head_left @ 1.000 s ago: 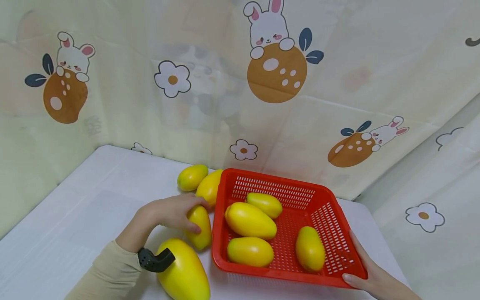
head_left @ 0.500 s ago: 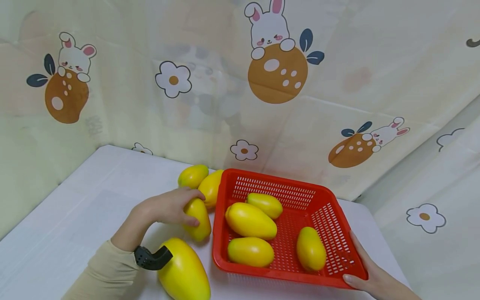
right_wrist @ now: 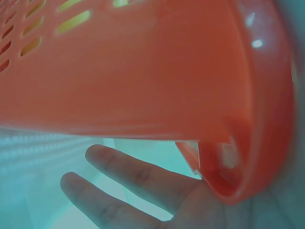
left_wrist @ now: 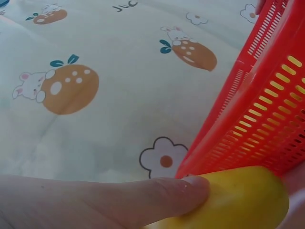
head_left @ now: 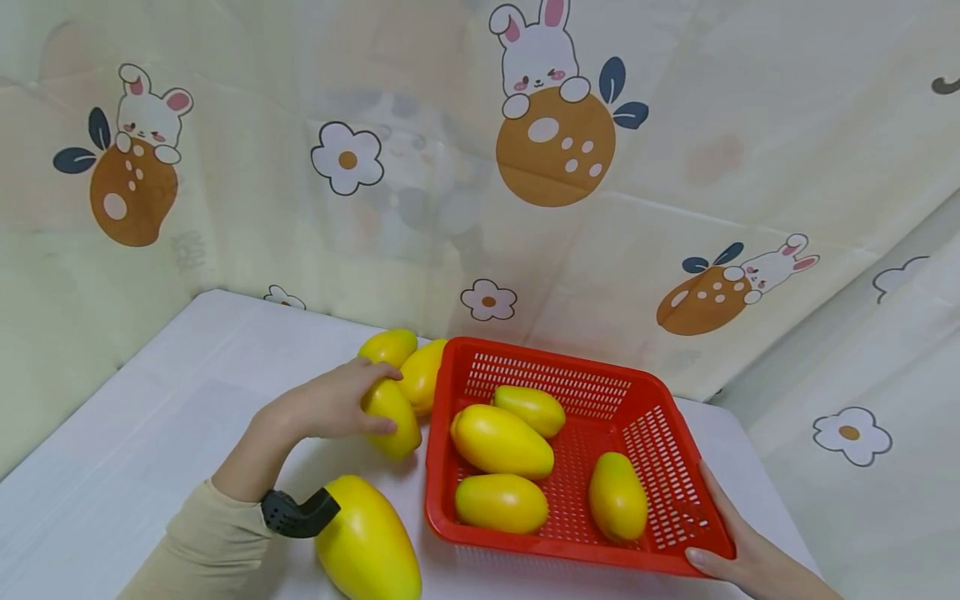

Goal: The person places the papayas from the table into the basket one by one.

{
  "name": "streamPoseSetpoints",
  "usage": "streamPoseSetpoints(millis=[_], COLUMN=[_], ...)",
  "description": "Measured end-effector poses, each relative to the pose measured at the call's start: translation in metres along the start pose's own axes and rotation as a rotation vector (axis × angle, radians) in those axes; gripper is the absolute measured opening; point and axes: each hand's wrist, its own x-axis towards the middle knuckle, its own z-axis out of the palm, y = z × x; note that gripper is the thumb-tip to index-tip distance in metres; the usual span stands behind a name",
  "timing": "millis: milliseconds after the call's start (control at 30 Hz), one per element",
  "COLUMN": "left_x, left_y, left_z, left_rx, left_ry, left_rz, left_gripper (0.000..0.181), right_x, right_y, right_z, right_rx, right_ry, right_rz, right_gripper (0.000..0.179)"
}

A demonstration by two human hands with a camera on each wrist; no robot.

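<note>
My left hand [head_left: 330, 404] grips a yellow mango [head_left: 399, 425] just left of the red plastic basket [head_left: 517, 546]. In the left wrist view the thumb [left_wrist: 167, 198] lies across that mango, close to the slotted basket wall [left_wrist: 267, 112]. At the basket's near right corner, my right hand [head_left: 738, 546] holds the rim with the thumb on top. Seen from the right wrist, two fingers [right_wrist: 138, 179] extend under the corner. Inside the basket, several mangoes [head_left: 501, 442] lie on the left and one mango [head_left: 618, 497] on the right.
Two mangoes, a small one [head_left: 388, 345] and a larger one [head_left: 424, 379], lie behind the left hand. A big mango [head_left: 369, 542] sits at the front beside the left wrist, which wears a black device [head_left: 296, 514]. The white table [head_left: 187, 408] meets a rabbit-print curtain [head_left: 420, 225].
My left hand and its mango have shifted back and slightly left, away from the big front mango. My right hand stays at the basket corner, and the basket has not visibly moved.
</note>
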Motion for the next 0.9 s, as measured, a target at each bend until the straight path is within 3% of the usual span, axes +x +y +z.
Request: streamPoseSetpoints(millis=[200,400,633,900], left_x=[-0.002,-0.003,-0.005,-0.005], left_y=[-0.002,0.0,0.003,0.006], left_z=[-0.005,-0.009,-0.012,-0.014], left_rx=[-0.019,-0.039,-0.086,-0.103], left_ry=[0.069,0.149,0.225,0.308], left_rz=[0.002,-0.031,-0.077,-0.072], left_gripper=[0.06,0.063,0.066,0.066], right_x=[0.0,0.0,-0.001,-0.001], right_y=[0.0,0.0,-0.002,-0.001], right_z=[-0.001,0.001,0.001,0.001], right_rx=[-0.01,-0.029,-0.008,-0.006], right_ry=[-0.002,0.023,-0.003,0.003], right_rz=[-0.012,0.002,-0.007,-0.001], right_gripper=[0.094,0.095,0.093,0.093])
